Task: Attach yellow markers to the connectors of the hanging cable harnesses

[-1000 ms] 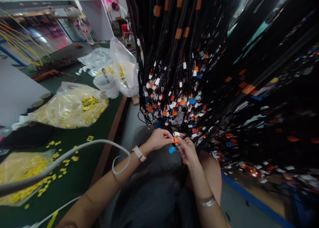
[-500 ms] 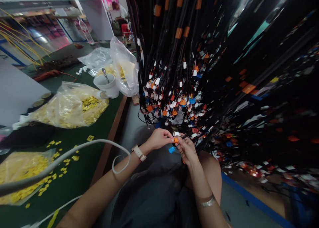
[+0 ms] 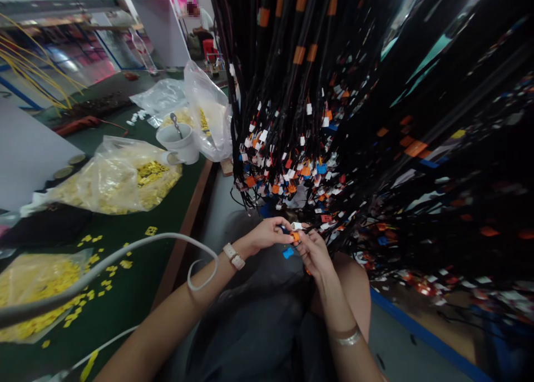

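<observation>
Between my hands is an orange wire connector [image 3: 295, 236], at the end of a wire bundle. My right hand [image 3: 315, 253] pinches it from the right. My left hand [image 3: 270, 234] is closed too, its thumb and fingertips at the connector's left side; whether a small part sits between those fingertips is hidden. A blue connector [image 3: 288, 253] dangles just below, and a white connector [image 3: 297, 226] lies just above the orange one. Behind them hang many black wire harnesses [image 3: 287, 87] ending in white, orange, red and blue connectors.
On the green table [image 3: 137, 293] at left lie plastic bags of small yellow parts [image 3: 154, 173], with loose yellow pieces scattered around. A white cup [image 3: 179, 140] with a spoon stands near the table edge. A grey hose [image 3: 146, 240] arches over my left forearm. Another person [image 3: 204, 23] sits far back.
My left hand has shifted slightly right and its fingertips now cover more of the orange connector's left side. The right hand stays nearly still.
</observation>
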Motion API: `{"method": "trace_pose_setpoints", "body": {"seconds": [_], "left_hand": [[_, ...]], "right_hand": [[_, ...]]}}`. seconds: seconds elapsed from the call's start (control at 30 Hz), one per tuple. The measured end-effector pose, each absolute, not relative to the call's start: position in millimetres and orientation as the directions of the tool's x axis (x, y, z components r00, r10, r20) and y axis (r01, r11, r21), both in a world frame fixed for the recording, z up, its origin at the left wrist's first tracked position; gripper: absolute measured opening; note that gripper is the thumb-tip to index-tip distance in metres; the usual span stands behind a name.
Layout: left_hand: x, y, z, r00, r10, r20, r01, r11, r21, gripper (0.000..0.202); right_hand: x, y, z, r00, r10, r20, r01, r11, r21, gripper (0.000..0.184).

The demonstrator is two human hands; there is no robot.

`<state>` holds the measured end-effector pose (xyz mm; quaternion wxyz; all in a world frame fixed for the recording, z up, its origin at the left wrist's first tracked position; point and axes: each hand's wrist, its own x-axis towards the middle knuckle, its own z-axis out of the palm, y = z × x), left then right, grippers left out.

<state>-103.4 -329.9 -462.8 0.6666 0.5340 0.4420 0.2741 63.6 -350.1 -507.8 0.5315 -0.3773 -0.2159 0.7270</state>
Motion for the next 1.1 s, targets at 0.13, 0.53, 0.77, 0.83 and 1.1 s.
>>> {"method": "trace_pose_setpoints", "body": {"seconds": [0.13,0.53,0.77,0.83,1.1], "left_hand": [[-102.5,-330.9,-460.5,0.52,0.812,-0.264,0.11,0.243,0.964,0.049],[-102.4,-329.2,-461.8,0.486,0.857,-0.169,0.323,0.003,0.946,0.031],[-99.7,-331.6,-466.9,0.47,0.871,-0.146,0.358,-0.037,0.933,0.027],[-98.2,-332.3,-468.1,0.457,0.875,-0.158,0.352,-0.014,0.936,0.026],[-98.0,-330.1,-466.2,0.419,0.887,-0.195,0.265,0.086,0.96,0.024]], "right_hand": [[65.3,-350.9,-506.5,-0.177,0.932,-0.315,-0.617,-0.355,-0.703,0.042],[65.9,-353.9,-498.4,-0.177,0.936,-0.305,-0.6,-0.348,-0.72,0.045],[69.1,-354.0,-501.0,-0.203,0.937,-0.285,-0.596,-0.349,-0.723,0.042],[69.9,-354.1,-501.4,-0.205,0.935,-0.29,-0.591,-0.354,-0.724,0.042],[69.8,-354.5,-501.1,-0.199,0.933,-0.301,-0.586,-0.359,-0.726,0.042]]}}
